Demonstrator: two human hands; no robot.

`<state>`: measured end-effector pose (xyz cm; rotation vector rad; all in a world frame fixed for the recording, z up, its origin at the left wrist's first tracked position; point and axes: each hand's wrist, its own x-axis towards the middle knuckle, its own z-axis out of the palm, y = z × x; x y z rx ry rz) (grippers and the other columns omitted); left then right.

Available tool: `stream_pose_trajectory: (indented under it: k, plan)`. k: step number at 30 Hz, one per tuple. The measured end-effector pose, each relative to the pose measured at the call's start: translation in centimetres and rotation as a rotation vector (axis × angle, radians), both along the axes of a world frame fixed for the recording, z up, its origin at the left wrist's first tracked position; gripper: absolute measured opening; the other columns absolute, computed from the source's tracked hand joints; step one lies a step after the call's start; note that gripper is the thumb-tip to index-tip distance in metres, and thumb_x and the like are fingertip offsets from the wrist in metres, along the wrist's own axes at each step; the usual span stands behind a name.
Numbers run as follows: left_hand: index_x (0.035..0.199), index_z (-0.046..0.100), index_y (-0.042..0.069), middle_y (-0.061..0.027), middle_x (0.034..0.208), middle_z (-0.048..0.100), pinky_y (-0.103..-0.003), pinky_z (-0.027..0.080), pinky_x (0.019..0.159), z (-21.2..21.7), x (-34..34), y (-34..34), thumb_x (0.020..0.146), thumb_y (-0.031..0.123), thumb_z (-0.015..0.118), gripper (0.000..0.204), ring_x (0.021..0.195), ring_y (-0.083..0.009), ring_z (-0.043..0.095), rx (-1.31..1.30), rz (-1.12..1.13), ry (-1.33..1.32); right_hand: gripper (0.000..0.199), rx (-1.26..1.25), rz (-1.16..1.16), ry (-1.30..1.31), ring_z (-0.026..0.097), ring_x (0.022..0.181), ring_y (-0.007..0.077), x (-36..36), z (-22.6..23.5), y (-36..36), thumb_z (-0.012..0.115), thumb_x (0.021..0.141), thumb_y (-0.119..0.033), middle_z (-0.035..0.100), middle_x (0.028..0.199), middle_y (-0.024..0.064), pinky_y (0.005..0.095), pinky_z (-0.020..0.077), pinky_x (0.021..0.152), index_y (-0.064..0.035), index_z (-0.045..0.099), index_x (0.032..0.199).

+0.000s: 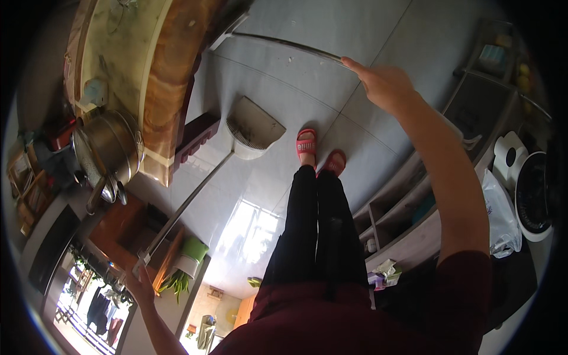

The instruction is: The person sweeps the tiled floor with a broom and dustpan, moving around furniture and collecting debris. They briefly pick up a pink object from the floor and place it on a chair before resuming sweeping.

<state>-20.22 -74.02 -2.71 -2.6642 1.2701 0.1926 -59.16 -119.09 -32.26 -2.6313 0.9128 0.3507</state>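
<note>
My right hand (384, 84) is closed on the thin metal handle of a broom (290, 45), stretched out over the floor. The broom's head (228, 33) is at the upper left, beside the base of the counter, and is partly out of sight. At the lower left, my left hand (141, 288) is closed around the top of the long handle of a dustpan (260, 118). Its pan rests on the floor with its mouth toward the upper right, and some dark debris lies in it.
A stone-topped counter (177, 71) with a large metal pot (121, 145) stands on the left. Grey shelves (396, 228) run along the right, near a white bag (500, 213). My red slippers (306, 145) are on the tiled floor (319, 89); a potted plant (190, 257) stands lower left.
</note>
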Motion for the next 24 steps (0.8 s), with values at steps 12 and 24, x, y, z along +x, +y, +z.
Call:
stream_pose_trajectory:
  k: [12, 24]
  plan:
    - [0.076, 0.050, 0.004, -0.0184, 0.064, 0.056, -0.043, 0.041, 0.052, 0.4, 0.3, 0.5, 0.083, 0.023, 0.057, 0.022, 0.062, -0.0387, 0.057, 0.042, 0.091, 0.019, 0.051, 0.271, -0.259, 0.290, 0.060, 0.069, 0.0337, -11.4, 13.1, 5.4, 0.046, 0.087, -0.014, 0.060, 0.072, 0.0162, 0.0434, 0.0483, 0.065, -0.0265, 0.031, 0.134]
    - [0.081, 0.051, 0.004, -0.0204, 0.070, 0.058, -0.048, 0.042, 0.056, 0.1, -0.3, -0.6, 0.083, 0.031, 0.056, 0.027, 0.068, -0.0413, 0.056, 0.030, 0.034, -0.046, 0.064, 0.512, -0.456, 0.359, 0.058, 0.089, 0.0384, -8.6, 5.8, 16.2, 0.047, 0.084, -0.013, 0.060, 0.089, 0.0245, 0.0463, 0.0453, 0.077, -0.0227, 0.018, 0.139]
